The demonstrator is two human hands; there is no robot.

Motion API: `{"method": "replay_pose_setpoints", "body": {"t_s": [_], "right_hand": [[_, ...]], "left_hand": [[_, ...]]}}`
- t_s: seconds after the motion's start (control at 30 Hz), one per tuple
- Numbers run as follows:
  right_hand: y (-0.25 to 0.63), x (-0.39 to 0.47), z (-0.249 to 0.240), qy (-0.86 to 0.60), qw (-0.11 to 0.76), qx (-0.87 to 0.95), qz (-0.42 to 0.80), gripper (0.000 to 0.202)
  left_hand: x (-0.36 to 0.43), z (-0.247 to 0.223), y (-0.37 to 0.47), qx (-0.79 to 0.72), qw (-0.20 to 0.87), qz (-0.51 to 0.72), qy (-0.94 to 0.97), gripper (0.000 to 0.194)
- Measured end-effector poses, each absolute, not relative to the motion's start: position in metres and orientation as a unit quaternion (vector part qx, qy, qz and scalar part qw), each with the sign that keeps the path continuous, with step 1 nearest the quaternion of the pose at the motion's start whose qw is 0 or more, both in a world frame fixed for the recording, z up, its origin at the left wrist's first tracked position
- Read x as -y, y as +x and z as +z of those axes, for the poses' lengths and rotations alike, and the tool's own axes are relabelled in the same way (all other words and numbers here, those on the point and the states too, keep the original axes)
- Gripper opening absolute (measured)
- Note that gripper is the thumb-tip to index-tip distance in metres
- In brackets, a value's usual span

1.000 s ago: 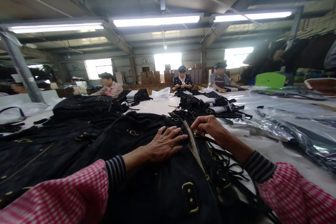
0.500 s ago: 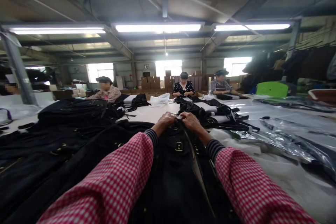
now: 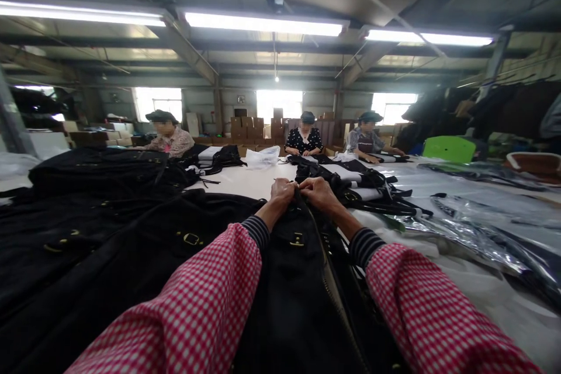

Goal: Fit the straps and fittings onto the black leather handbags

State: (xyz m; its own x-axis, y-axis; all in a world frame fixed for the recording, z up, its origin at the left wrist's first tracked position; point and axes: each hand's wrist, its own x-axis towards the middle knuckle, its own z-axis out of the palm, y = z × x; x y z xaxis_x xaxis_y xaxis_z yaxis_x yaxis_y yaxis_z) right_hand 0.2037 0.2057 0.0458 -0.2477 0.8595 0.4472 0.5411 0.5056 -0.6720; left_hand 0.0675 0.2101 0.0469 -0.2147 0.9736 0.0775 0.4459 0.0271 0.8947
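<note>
A black jacket (image 3: 284,286) lies stretched out in front of me, with a metal zipper (image 3: 333,298) running open along its right side and a brass-coloured buckle (image 3: 297,239) near its far end. At that far end my left hand (image 3: 283,191) is closed, fingers pinching the jacket's edge. Close beside it, almost touching, my right hand (image 3: 319,193) pinches the same edge near the top of the zipper. The exact bit of cloth between the fingertips is hidden.
More black garments (image 3: 87,234) are heaped on the left. Folded black garments with white paper (image 3: 346,172) lie beyond my hands. Clear plastic bags (image 3: 495,245) cover the right. Several co-workers sit across the white table (image 3: 232,184); a green chair back (image 3: 449,149) stands at the right.
The view has tilted down and shifted slightly. My hands stay together at the jacket's far edge, with fingers drawn a little closer. The co-worker at far right has moved their arms outward.
</note>
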Motion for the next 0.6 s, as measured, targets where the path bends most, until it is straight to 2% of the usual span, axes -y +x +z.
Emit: {"method": "replay_pose_setpoints", "body": {"t_s": [0.17, 0.33, 0.47, 0.6], "right_hand": [[0.223, -0.173, 0.076, -0.419, 0.323, 0.823, 0.208, 0.012], [0.272, -0.086, 0.085, -0.359, 0.195, 0.833, 0.373, 0.017], [0.295, -0.001, 0.074, -0.351, 0.200, 0.812, 0.422, 0.019], [0.296, 0.032, 0.054, -0.385, 0.255, 0.771, 0.438, 0.015]], "left_hand": [[-0.214, 0.045, 0.058, -0.681, 0.279, 0.412, 0.537, 0.030], [-0.211, 0.041, 0.051, -0.709, 0.250, 0.405, 0.520, 0.031], [-0.204, 0.043, 0.051, -0.717, 0.217, 0.389, 0.536, 0.031], [-0.191, 0.056, 0.055, -0.706, 0.170, 0.363, 0.584, 0.032]]}}
